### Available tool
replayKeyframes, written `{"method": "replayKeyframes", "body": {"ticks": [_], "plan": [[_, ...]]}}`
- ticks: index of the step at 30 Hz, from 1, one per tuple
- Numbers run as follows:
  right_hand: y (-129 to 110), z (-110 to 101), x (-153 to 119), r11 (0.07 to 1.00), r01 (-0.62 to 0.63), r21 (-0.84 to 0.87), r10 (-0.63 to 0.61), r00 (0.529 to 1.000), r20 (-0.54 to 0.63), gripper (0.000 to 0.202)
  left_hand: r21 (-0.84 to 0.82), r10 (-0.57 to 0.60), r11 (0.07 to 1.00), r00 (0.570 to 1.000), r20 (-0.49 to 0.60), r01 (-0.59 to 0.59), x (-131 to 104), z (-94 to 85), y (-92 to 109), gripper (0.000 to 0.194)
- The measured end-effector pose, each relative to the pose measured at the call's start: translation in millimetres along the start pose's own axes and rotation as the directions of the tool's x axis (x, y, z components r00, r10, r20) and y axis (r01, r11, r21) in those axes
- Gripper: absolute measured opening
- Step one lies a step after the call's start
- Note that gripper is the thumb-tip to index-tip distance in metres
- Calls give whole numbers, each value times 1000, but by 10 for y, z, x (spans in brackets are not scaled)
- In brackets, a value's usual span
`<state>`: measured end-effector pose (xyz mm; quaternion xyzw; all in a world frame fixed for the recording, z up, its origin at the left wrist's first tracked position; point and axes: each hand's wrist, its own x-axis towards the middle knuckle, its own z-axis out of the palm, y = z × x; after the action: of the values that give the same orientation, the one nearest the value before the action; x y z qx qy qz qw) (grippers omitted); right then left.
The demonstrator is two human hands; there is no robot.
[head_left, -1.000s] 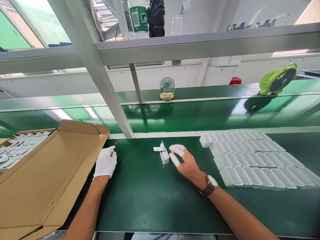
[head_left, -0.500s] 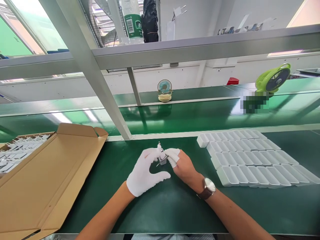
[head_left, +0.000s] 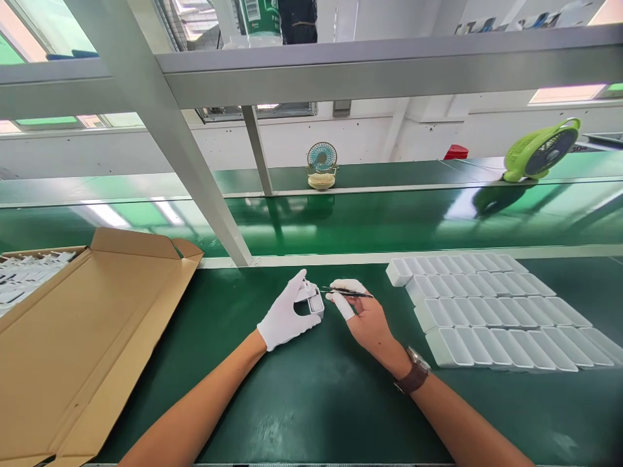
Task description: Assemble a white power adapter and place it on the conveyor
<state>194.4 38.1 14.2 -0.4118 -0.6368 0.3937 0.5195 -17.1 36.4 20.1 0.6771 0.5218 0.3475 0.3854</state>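
My left hand (head_left: 287,316), in a white glove, is closed around a small white plastic piece (head_left: 317,305) above the green tabletop. The piece looks like a little box or frame; the fingers hide part of it. To its right, my right hand (head_left: 367,318) pinches a pair of dark, thin tweezers (head_left: 351,293) between fingers with white coverings on their tips. The tweezers point left, their tips close to the white piece; whether they touch it I cannot tell. A watch (head_left: 413,371) is on my right wrist.
An open cardboard box (head_left: 131,305) with many white plastic parts (head_left: 34,275) stands on the left. White compartment trays (head_left: 487,311) lie in rows on the right. A metal frame post (head_left: 195,175) rises behind the hands. Beyond are a small fan (head_left: 322,165) and a green fan (head_left: 540,152).
The view has tilted down slightly. My left hand has closed more around the white piece and turned it. The right hand has drawn a little to the right, with the tweezers now lying nearly level.
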Motion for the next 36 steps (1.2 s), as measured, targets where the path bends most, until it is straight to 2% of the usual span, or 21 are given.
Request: {"method": "replayKeyframes", "body": {"ticks": [2, 5, 11, 14, 19, 25, 36], "plan": [[-16, -17, -19, 990, 44, -137, -46, 999, -9, 22, 17, -22, 1000, 1000, 4, 22, -19, -1, 9, 96], [-56, -54, -37, 942, 153, -297, -157, 988, 10, 15, 34, -20, 999, 1000, 15, 19, -37, 17, -15, 72], [-84, -99, -37, 858, 404, -317, -362, 914, 183, 21, 32, -121, 992, 990, -70, 124, -51, 54, -58, 54], [-44, -99, -33, 827, 467, -313, -416, 883, 218, 25, 77, -160, 983, 984, -77, 166, -63, 46, -24, 39], [47, -89, -43, 785, 513, -347, -462, 858, 222, 30, 77, -216, 972, 975, -59, 220, -77, 46, 9, 36], [92, -81, -38, 760, 538, -366, -487, 843, 228, 33, 76, -218, 972, 974, -56, 221, -75, 60, -18, 36], [167, -55, -28, 794, 495, -353, -435, 868, 239, 35, 49, -224, 973, 973, -54, 227, -75, 65, -4, 37]]}}
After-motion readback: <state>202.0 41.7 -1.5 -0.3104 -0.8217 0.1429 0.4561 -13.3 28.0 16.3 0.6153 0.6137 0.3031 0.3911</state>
